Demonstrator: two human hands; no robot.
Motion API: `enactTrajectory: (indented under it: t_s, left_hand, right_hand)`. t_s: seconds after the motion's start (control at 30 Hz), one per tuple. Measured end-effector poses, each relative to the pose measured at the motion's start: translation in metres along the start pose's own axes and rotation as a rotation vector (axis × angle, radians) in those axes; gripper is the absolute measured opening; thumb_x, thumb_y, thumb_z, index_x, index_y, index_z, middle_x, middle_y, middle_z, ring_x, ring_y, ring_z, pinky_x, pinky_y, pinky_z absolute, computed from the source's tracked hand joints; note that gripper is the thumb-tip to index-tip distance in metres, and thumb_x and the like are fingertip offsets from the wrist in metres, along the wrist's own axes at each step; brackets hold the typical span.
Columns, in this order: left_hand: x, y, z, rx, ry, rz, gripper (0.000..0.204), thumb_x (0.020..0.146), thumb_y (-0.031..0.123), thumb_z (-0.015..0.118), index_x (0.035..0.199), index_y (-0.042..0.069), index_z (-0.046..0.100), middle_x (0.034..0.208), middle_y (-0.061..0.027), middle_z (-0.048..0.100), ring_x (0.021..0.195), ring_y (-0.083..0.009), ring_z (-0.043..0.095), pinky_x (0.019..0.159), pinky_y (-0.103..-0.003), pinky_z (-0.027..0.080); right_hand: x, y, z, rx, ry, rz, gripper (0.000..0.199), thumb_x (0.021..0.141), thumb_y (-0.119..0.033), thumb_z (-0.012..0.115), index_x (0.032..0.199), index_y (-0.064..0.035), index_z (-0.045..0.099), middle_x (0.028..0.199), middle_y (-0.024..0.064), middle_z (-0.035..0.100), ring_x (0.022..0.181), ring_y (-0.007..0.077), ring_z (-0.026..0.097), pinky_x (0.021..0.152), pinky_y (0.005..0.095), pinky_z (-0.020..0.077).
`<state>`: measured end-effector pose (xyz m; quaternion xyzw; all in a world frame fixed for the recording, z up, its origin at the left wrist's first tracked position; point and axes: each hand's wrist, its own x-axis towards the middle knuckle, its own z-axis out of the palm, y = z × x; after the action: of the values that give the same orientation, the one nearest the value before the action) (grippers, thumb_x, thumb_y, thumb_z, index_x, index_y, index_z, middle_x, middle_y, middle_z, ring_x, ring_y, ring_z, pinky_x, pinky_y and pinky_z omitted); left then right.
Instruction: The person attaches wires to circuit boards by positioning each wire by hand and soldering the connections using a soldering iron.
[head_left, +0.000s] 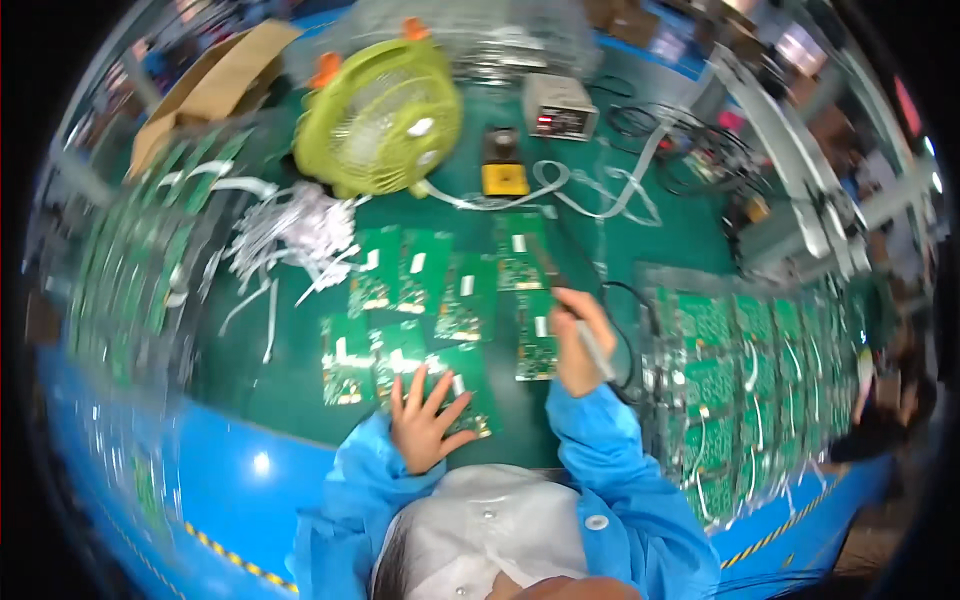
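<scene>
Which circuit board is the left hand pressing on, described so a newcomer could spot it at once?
Start at the yellow-green desk fan at the back of the green mat. Come toward the person, past the loose green boards, to the nearest row. The circuit board at that row's right end is the only one with the left hand spread flat on it.

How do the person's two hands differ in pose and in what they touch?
The left hand lies flat with fingers spread on a green circuit board; the right hand is raised and closed around a soldering iron. The left holds nothing; the right grips the tool. Both come from blue sleeves.
</scene>
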<state>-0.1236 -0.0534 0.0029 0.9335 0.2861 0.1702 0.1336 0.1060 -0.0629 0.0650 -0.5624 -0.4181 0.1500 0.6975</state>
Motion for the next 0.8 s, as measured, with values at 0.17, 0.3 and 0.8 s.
enactTrajectory:
  t_s: [0.17, 0.3, 0.8]
  left_hand:
    - [0.009, 0.011, 0.020, -0.031, 0.128, -0.050, 0.051, 0.078, 0.050, 0.054, 0.116, 0.016, 0.057, 0.137, -0.0071, 0.040, 0.130, -0.0366, 0.028, 0.103, -0.057, 0.012]
    - [0.015, 0.015, 0.036, -0.062, 0.257, -0.011, 0.051, 0.079, 0.051, 0.053, 0.118, 0.017, 0.056, 0.138, -0.0068, 0.039, 0.131, -0.0349, 0.026, 0.104, -0.057, 0.011]
    - [0.045, -0.167, -0.090, 0.014, 0.526, -0.216, 0.038, 0.069, 0.004, 0.065, 0.105, 0.002, 0.057, 0.106, -0.0136, 0.059, 0.093, -0.0294, 0.057, 0.080, -0.034, 0.047]
  right_hand:
    - [-0.004, 0.008, -0.025, -0.040, 0.166, -0.026, 0.024, 0.081, -0.006, 0.050, 0.102, -0.0001, 0.059, 0.070, 0.0082, 0.056, 0.061, 0.0131, 0.048, 0.058, 0.0215, 0.0407]
    - [-0.006, 0.008, -0.024, 0.138, 0.207, 0.025, 0.022, 0.084, -0.007, 0.047, 0.103, -0.0011, 0.056, 0.072, 0.0065, 0.054, 0.062, 0.0120, 0.047, 0.059, 0.0208, 0.0392]
    - [-0.007, 0.009, -0.035, 0.224, 0.184, -0.006, 0.021, 0.087, -0.012, 0.048, 0.106, -0.0032, 0.053, 0.073, 0.0091, 0.054, 0.065, 0.0145, 0.047, 0.059, 0.0229, 0.0392]
